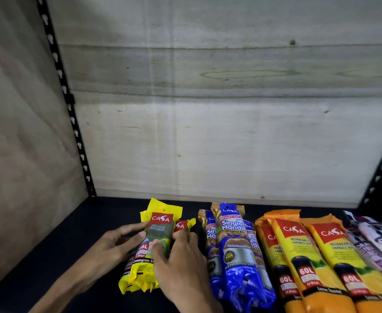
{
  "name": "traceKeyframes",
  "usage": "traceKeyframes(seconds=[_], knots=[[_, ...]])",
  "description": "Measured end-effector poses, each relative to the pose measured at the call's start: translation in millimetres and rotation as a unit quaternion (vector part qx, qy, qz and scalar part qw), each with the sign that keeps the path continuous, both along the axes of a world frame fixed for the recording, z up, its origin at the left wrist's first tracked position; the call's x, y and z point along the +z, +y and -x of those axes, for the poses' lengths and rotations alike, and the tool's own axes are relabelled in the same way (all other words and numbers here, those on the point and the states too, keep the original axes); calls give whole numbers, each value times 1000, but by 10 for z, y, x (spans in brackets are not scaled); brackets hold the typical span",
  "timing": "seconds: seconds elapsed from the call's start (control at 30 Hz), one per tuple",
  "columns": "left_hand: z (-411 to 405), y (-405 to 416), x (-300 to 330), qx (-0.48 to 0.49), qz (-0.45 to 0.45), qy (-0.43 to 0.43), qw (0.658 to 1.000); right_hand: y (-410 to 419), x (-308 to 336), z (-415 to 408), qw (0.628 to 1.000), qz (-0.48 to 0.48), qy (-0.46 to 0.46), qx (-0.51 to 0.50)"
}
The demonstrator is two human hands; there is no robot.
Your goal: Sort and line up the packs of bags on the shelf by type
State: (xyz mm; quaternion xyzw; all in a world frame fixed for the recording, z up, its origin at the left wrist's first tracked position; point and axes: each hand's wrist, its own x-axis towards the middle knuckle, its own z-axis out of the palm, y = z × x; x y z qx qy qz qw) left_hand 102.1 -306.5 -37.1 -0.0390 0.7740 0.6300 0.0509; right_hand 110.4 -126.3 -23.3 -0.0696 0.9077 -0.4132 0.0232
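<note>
The right hand (181, 263) is closest to us. Its thumb and fingers curl around the top yellow pack (157, 241) and pinch its right side. The left hand (120, 242) holds the same pack from the left, thumb on top. This pack sits on the yellow packs (140, 279) at the left of the dark shelf (72, 256). Just beside them lie the blue packs (235, 251), then the orange packs (307, 260), then the purple packs (370, 245) at the far right. The yellow pile looks wobbly. If the hands push too hard, the slippery packs could slide apart or bump into the blue ones.
</note>
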Motion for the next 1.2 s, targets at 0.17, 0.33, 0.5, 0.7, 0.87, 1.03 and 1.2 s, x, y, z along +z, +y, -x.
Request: traceKeyframes(seconds=[0.17, 0.33, 0.5, 0.7, 0.87, 1.03, 1.2], knots=[[-29, 40, 53, 2, -15, -1, 1000, 12, 31, 7, 1000, 4, -3, -2], [-69, 67, 75, -11, 6, 9, 1000, 51, 25, -37, 1000, 3, -3, 0], [-128, 144, 108, -6, -1, 17, 1000, 50, 51, -33, 1000, 13, -10, -1], [-189, 251, 123, 20, 13, 11, 1000, 95, 66, -51, 1000, -2, -17, -3], [-211, 300, 118, 27, 12, 16, 999, 137, 85, -56, 1000, -5, -20, -6], [-221, 277, 121, 30, 19, 15, 999, 176, 115, -101, 1000, -15, -8, 4], [-190, 222, 265, 61, 115, 98, 987, 362, 360, -131, 994, -35, 103, -25]])
